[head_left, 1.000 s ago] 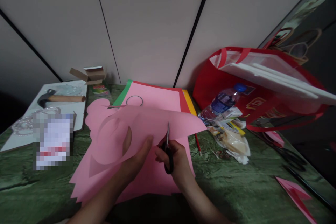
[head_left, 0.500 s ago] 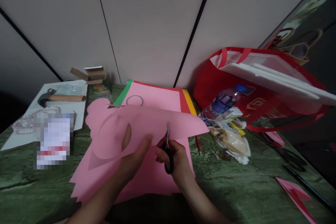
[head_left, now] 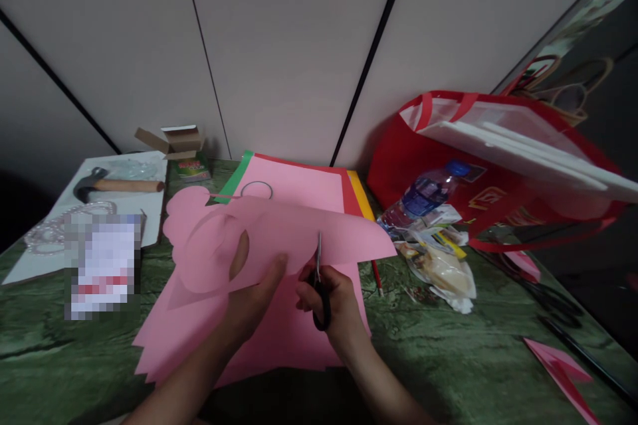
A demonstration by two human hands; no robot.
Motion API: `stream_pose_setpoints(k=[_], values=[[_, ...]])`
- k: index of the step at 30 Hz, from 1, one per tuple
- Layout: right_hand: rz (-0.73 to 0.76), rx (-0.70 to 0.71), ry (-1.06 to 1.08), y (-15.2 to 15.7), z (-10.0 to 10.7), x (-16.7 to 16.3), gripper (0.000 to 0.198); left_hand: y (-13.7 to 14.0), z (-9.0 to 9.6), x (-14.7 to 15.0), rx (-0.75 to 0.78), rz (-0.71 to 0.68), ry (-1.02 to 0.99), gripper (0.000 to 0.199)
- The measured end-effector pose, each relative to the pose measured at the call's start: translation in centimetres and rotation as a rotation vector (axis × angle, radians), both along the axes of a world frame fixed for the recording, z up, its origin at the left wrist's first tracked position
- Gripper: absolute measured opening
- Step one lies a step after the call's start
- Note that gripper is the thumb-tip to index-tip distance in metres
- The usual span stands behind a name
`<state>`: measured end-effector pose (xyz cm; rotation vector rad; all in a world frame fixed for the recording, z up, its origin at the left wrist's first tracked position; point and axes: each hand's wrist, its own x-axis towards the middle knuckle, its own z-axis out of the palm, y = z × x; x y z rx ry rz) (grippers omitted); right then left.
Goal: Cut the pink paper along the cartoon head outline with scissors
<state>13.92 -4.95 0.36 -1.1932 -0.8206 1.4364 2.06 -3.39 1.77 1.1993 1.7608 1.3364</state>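
Observation:
My right hand (head_left: 331,295) is closed around the black handles of a pair of scissors (head_left: 323,312), whose blades point away from me at the cut edge of a pink paper sheet (head_left: 294,226). That sheet has a scalloped, rounded outline on its left and a curled flap on its right. My left hand (head_left: 256,295) grips the sheet near its lower middle, thumb on top; the other fingers are hidden beneath it. Under both hands lies a stack of pink paper (head_left: 279,345), with green, red and yellow sheets showing at its far edges.
A hammer (head_left: 124,186) and pearl strings lie on a white board at left, near an opened small box (head_left: 187,153). At right stand a red bag (head_left: 448,139) and a plastic bottle (head_left: 423,192). A red pencil (head_left: 377,277) and wrappers (head_left: 443,272) lie beside the stack.
The left part of the held pink sheet has shifted and curled slightly. Both hands and the scissors stay nearly in place.

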Motion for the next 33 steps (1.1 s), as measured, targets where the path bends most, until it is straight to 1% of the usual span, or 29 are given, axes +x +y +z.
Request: stream_pose_setpoints(k=[5,10,15,19,27,33], values=[[0.002,-0.009,0.002,0.01,0.34,-0.05,0.026,0.08,0.13,-0.01,0.067,-0.027,0.019,0.063],[0.005,-0.036,-0.009,-0.05,0.6,-0.03,0.024,0.21,0.2,-0.14,0.096,-0.046,0.005,0.058],[0.023,-0.013,-0.023,-0.13,0.45,0.04,0.02,0.47,0.62,-0.38,0.15,-0.082,0.043,0.054],[0.038,0.0,-0.033,-0.17,0.2,0.1,0.019,0.61,0.73,-0.49,0.197,-0.116,0.001,0.052],[0.056,0.019,-0.028,-0.28,0.13,0.15,0.014,0.56,0.57,-0.5,0.219,-0.148,-0.038,0.047],[0.054,0.027,-0.041,-0.25,0.29,0.16,0.016,0.51,0.69,-0.4,0.22,-0.132,0.007,0.039]])
